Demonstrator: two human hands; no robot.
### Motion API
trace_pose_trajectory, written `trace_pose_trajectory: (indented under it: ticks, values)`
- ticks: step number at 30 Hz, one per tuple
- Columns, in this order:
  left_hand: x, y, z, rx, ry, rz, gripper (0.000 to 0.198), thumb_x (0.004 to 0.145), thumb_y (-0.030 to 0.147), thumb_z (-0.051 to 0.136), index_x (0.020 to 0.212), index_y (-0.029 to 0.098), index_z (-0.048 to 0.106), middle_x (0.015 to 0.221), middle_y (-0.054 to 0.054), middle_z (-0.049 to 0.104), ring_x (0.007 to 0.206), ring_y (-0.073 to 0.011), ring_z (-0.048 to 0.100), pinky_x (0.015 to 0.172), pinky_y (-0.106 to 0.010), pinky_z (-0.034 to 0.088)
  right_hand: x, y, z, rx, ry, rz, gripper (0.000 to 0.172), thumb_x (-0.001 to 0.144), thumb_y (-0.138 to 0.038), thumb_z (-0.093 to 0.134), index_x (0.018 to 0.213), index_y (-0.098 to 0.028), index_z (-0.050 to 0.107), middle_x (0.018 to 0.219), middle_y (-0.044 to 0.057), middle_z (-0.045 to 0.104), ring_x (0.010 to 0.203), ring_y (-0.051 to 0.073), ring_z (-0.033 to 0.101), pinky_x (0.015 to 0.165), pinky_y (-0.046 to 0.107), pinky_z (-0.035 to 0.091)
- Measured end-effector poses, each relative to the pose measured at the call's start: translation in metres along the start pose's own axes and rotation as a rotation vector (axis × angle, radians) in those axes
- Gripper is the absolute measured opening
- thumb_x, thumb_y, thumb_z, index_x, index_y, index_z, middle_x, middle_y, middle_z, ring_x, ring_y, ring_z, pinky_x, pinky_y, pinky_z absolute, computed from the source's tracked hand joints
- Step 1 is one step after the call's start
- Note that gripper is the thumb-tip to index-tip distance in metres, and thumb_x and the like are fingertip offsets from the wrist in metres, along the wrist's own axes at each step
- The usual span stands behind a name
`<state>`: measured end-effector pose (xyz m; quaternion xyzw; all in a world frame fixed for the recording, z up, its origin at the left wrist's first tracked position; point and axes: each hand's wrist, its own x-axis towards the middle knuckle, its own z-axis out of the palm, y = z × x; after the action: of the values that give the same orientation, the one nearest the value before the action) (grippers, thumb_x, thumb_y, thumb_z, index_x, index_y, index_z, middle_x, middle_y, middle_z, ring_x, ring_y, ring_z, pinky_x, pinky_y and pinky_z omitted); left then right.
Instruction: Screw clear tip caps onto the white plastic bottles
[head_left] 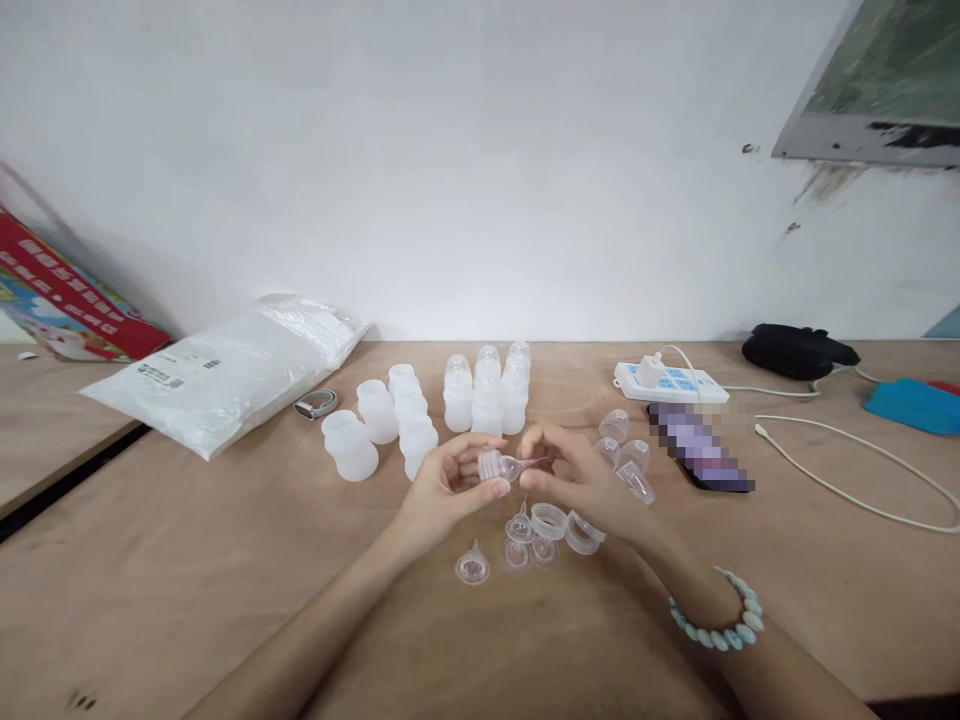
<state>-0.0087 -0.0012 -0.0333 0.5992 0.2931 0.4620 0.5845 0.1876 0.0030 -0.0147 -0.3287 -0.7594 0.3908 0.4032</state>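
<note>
My left hand point(444, 487) is closed on a small white screw ring point(490, 465) with a clear teat point(516, 465) pushed through it. My right hand point(577, 478) pinches the tip end of that teat; a bead bracelet point(718, 612) sits on its wrist. Both hands hover just above the wooden table point(187, 560). Below them lie loose clear teats point(472, 567) and white rings point(549, 520). Behind stand open white bottle bodies point(349, 444) and capped bottles point(487, 392). Clear caps point(627, 450) lie to the right.
A white plastic bag point(225, 370) lies at back left beside a red box point(67, 300). A metal watch-like item point(316, 404) sits near the bottles. A power strip point(670, 380), phone point(701, 450), white cable point(847, 480), black object point(796, 350) and blue thing point(911, 404) occupy the right.
</note>
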Motion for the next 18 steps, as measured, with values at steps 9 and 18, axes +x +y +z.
trace_pose_trajectory:
  ticks: [9, 18]
  values:
    - [-0.007, 0.012, -0.019, 0.723, 0.238, 0.310, 0.052, 0.091, 0.062, 0.048, 0.121, 0.020, 0.044, 0.098, -0.007, 0.064, 0.073, -0.0171, 0.059, 0.064, -0.029, 0.045, 0.002, 0.005, 0.003, -0.139, 0.110, -0.222, 0.032, 0.083, -0.027, 0.077, 0.112, -0.025, 0.063, 0.107, 0.006, 0.057, 0.091, 0.021, 0.054, 0.073, 0.032, 0.046]
    - [0.000, 0.025, -0.050, 1.823, 0.507, 0.086, 0.046, 0.085, 0.056, 0.061, 0.104, 0.014, 0.061, 0.106, -0.013, 0.064, 0.097, -0.0325, 0.061, 0.059, -0.033, 0.042, 0.003, 0.006, 0.001, -0.080, 0.164, -0.178, 0.029, 0.082, -0.024, 0.075, 0.108, -0.024, 0.063, 0.102, 0.004, 0.061, 0.090, 0.021, 0.056, 0.076, 0.034, 0.047]
